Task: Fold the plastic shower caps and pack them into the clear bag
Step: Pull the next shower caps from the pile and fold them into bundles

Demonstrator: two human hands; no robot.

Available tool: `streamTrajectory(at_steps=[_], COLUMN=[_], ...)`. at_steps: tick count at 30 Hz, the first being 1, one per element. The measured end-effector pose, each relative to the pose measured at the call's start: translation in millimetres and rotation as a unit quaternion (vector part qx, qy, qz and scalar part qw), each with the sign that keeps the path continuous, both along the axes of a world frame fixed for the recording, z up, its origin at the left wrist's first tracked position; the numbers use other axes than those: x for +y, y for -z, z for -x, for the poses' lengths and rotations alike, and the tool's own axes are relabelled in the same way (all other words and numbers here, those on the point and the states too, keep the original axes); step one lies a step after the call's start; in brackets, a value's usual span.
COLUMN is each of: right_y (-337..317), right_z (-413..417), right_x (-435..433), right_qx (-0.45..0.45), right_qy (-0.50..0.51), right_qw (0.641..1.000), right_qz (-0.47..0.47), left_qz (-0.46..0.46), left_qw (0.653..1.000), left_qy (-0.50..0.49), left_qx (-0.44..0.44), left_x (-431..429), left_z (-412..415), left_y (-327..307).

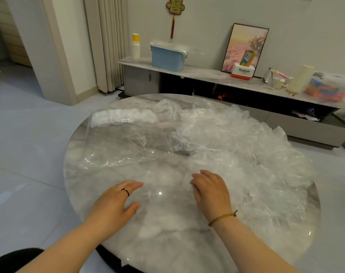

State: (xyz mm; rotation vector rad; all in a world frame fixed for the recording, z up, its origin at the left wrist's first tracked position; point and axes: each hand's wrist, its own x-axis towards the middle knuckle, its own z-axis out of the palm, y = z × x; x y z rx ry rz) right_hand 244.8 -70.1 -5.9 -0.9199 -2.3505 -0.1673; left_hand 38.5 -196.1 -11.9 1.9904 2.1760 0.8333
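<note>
Near the front edge of the table (77, 186), left hand (116, 198) and right hand (211, 191) lie flat, apart, on a shower cap (163, 196): light, limp, slippery film, probably best pinched at its rim.

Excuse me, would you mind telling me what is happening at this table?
A person is packing shower caps at a round table. The left hand and right hand are open above it, gripping nothing. The loose caps lie piled on the right; the clear bag on the left already holds some folded caps.
</note>
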Motion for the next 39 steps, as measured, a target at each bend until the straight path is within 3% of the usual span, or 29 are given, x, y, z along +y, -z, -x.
streamTrajectory(at_steps=[3, 6, 11, 16, 19, 20, 22, 25, 27, 30, 32, 36, 39], right_y=[-3, 12, 26, 16, 12, 10, 2, -2, -4, -7, -13, -36, -42], right_z=[18, 29, 29, 22, 22, 19, 16, 12, 11, 8, 2, -32, -64], right_x=[-25, -46, -49, -41, -24, -19, -13, -1, 4, 8, 16, 43, 57], right_qx=[0.05, 0.027, -0.01, 0.03, -0.016, -0.023, 0.047, 0.236, 0.245, 0.205, 0.264, 0.463, 0.511], right_qy=[-0.145, -0.253, -0.301, -0.195, -0.005, 0.063, 0.157, 0.206, 0.209, 0.214, 0.209, 0.262, 0.316], right_qw=[0.988, 0.967, 0.953, 0.975, 0.99, 0.978, 0.916, 0.82, 0.782, 0.823, 0.826, 0.743, 0.7], right_qz=[-0.002, 0.008, 0.03, 0.105, 0.137, 0.197, 0.366, 0.478, 0.533, 0.484, 0.452, 0.405, 0.386], left_qz=[-0.02, -0.029, -0.016, -0.01, -0.035, -0.052, -0.08, -0.138, -0.168, -0.185, -0.184, -0.169, -0.116], left_qw=[0.997, 0.984, 0.957, 0.96, 0.955, 0.954, 0.956, 0.955, 0.952, 0.947, 0.944, 0.943, 0.949], left_qy=[0.062, 0.128, 0.145, 0.09, 0.094, 0.093, 0.09, 0.095, 0.099, 0.113, 0.132, 0.15, 0.153], left_qx=[0.052, 0.124, 0.25, 0.264, 0.278, 0.279, 0.269, 0.246, 0.235, 0.239, 0.241, 0.242, 0.248], left_x=[-1, 2, 9, 10, 11, 12, 13, 15, 17, 22, 24, 22, 19], left_z=[-4, -6, -3, 0, 1, 1, 0, -2, -5, -8, -11, -9, -2], left_y=[-1, 6, 22, 23, 25, 25, 25, 26, 26, 24, 23, 22, 27])
